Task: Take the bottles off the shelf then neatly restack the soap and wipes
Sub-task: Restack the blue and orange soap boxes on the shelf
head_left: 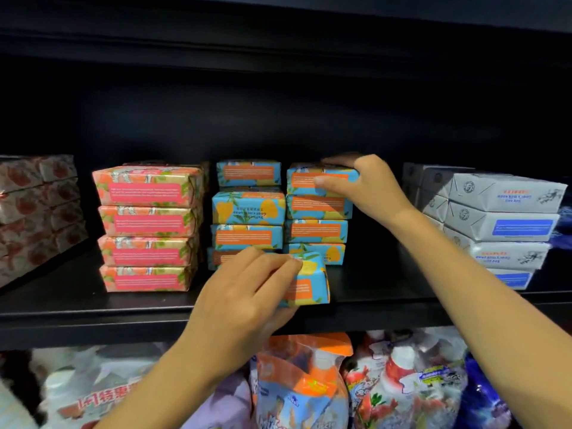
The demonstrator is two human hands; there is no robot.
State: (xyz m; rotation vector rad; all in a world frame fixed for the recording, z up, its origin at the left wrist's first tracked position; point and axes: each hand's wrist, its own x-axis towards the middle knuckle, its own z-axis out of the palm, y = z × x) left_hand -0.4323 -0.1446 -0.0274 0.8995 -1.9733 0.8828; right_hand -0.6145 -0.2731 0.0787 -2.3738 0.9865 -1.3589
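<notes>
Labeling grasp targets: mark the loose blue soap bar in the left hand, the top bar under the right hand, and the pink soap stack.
loose blue soap bar [311,281], head view, orange label on its front face
top bar [305,181], head view, front face left of the thumb
pink soap stack [148,226], head view, second bar's pink label

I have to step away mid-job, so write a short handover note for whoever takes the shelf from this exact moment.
Left hand: holding a loose blue soap bar at the front of the shelf, not yet stacked.
Right hand: gripping the top bar of the right blue stack.
Done: no bottles on this shelf level; pink stack is tidy, four high. White bars are stacked at right.
Left: place the loose bar, and square up the left blue stack, whose bars face different ways. No wipes can be identified in view; check elsewhere.
</notes>
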